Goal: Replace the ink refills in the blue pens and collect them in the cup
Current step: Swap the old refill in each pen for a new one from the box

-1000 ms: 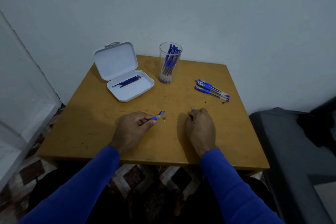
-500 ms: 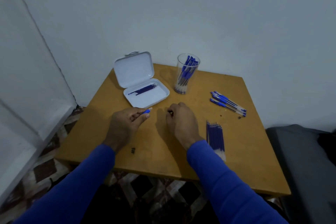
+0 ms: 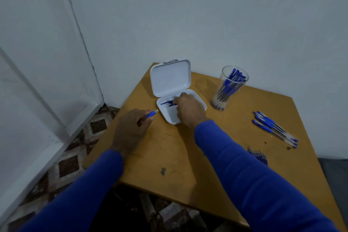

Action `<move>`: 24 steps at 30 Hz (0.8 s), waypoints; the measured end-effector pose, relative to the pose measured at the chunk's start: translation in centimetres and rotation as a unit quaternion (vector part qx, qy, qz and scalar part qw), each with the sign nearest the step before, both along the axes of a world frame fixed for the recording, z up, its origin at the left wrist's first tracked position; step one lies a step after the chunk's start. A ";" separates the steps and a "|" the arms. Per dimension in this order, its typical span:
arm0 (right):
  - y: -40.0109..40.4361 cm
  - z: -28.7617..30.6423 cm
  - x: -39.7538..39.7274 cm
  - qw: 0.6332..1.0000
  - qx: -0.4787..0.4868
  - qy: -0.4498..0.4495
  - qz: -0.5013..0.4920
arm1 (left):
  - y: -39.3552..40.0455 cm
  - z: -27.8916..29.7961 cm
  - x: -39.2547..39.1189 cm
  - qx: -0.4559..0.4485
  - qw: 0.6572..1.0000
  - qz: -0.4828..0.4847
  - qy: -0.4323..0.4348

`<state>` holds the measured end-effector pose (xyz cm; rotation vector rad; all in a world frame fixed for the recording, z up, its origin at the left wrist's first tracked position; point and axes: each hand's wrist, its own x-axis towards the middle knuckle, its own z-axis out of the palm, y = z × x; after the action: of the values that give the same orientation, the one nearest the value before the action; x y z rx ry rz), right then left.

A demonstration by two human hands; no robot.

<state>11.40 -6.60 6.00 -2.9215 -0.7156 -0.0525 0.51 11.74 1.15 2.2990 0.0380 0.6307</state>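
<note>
My left hand (image 3: 131, 128) held a blue pen (image 3: 151, 113) by the open white plastic box (image 3: 199, 100). My right hand (image 3: 189, 108) reached into it; I could not tell its grip.

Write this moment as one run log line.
left hand: holds pen barrel | right hand: reaching into white case, at refills

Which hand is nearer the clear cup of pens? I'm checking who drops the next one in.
Right. The right hand is in the open white case, just left of the cup. The left hand, holding a pen barrel, is beyond the case.
</note>
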 end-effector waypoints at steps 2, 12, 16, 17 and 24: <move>0.0 -0.3 0.7 1.000 -0.004 0.010 0.014 | 0.2 -0.5 0.1 0.009 1.000 0.007 0.001; 0.3 -0.7 1.7 0.999 0.003 0.025 0.035 | 0.2 -0.9 0.3 0.023 0.999 0.010 0.026; 0.3 -0.6 1.9 0.998 0.006 0.040 0.041 | 0.1 -0.7 0.1 0.021 0.999 0.008 0.027; 0.3 -0.5 1.9 0.998 0.006 0.043 0.044 | 0.1 -0.6 0.1 0.020 0.999 0.008 0.029; -0.1 -0.1 1.4 0.997 -0.019 0.019 0.066 | 0.0 -0.4 -0.1 0.024 0.999 0.006 0.040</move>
<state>12.76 -6.73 5.89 -2.8937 -0.9118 0.0288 0.37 11.70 0.76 2.3719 0.0755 0.5514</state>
